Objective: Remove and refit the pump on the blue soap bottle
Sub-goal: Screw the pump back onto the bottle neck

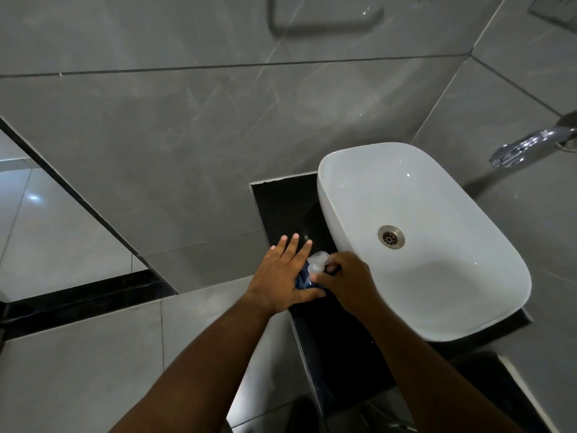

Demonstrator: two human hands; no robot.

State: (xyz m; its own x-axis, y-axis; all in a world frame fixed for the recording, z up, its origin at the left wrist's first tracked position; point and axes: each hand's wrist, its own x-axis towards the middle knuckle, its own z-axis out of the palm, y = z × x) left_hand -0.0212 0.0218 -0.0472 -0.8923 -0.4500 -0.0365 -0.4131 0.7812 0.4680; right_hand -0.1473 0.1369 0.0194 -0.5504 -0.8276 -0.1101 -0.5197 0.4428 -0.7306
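Two hands meet on the blue soap bottle (302,281), which stands on the black table (281,207) at about eight o'clock from the drain (391,236) of the white basin (437,276), just beside the basin's near-left wall. Our left hand (281,278) braces the bottle from its nine o'clock side, thumb hooked across the front of the body, the other fingers straight and spread rather than wrapped. Our right hand (346,282) comes in from three o'clock, its fingers pressed together around the pale pump (318,262) at the collar; whether the pump is screwed down or already loose we cannot tell, since the fingers cover the neck.

We judge the main risk to be the bottle turning with the pump: with the left fingers open, only palm and thumb resist the twist, and a smooth wet plastic body may slip round or tip towards the basin. A second risk is soap dribbling from the dip tube onto the table if the pump lifts out at an angle. Cross-threading is likely if the collar goes back on tilted.

The bottle's long axis runs up towards us, nearly upright, perhaps leaning slightly towards twelve o'clock. The pump's spout seems to point towards one o'clock, roughly at the basin's far rim, though the pump head is partly hidden.
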